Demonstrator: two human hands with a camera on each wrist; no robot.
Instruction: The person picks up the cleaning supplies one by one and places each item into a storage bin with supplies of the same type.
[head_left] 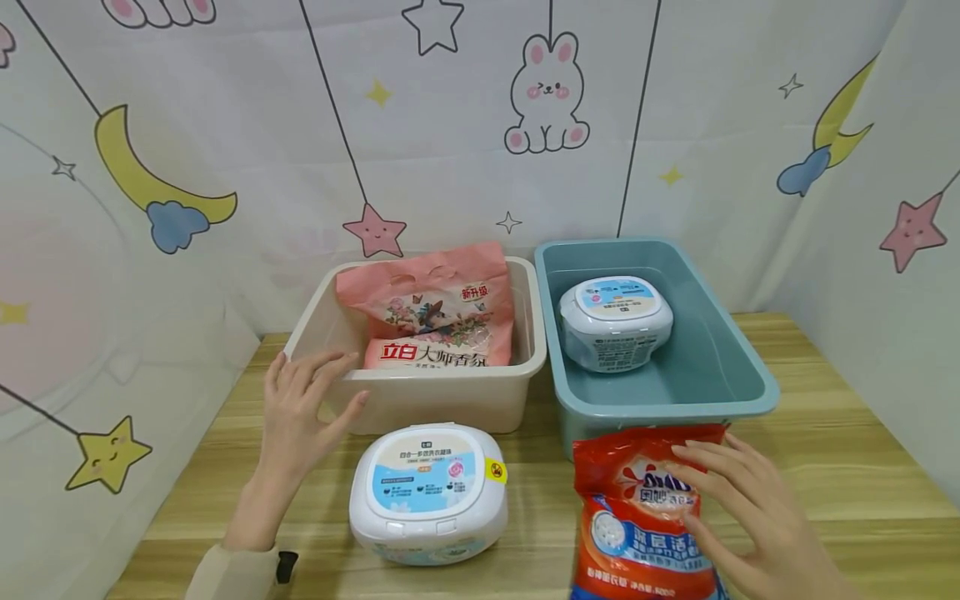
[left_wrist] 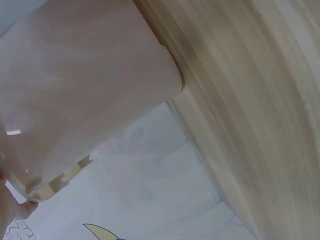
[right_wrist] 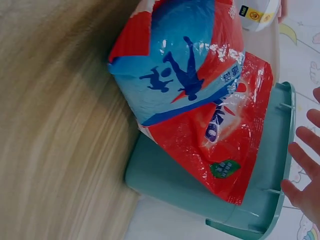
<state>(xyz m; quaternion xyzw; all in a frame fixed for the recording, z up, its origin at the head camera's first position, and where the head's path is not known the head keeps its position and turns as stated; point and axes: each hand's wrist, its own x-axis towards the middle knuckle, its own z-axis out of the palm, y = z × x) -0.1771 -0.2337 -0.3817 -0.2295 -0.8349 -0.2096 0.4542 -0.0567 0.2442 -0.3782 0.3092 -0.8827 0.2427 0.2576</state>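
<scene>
My left hand rests its fingertips at the front left corner of a cream plastic basin, thumb apart from the fingers. The left wrist view has part of that hand right at the basin's rim. Inside the basin lies a pink laundry detergent bag. My right hand is beside a red and blue laundry powder bag, which stands before the teal basin. In the right wrist view the hand's fingers are spread, apart from the bag.
A white tub with a blue label stands on the wooden table between my hands. A similar white tub sits inside the teal basin. Behind the basins hangs a white cloth printed with stars, moons and rabbits.
</scene>
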